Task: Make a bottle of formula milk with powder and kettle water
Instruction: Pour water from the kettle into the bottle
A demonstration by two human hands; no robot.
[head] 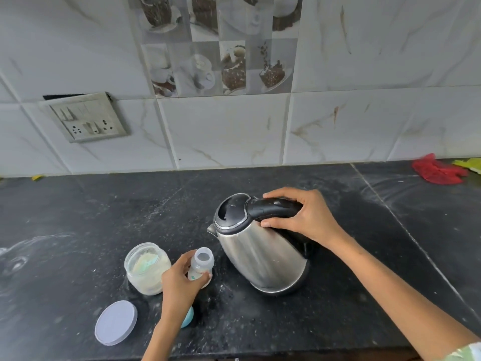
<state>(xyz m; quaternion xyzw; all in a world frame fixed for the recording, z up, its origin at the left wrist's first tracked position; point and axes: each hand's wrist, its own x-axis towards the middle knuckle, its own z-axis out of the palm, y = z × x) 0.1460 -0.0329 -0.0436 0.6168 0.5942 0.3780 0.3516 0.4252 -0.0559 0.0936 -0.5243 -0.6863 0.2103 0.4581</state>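
The left hand (179, 280) holds the small open bottle (201, 267) on the counter (78, 217). The right hand (302, 217) grips the kettle (260, 246) handle (spout near it). Hot water could miss and spill.

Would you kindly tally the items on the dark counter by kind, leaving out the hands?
Kettle: 1
Baby bottle: 1
Powder jar: 1
Loose caps, grey jar lid and teal cap: 2
Cloths at the far right, red cloth and yellow-green cloth: 2
Total: 7
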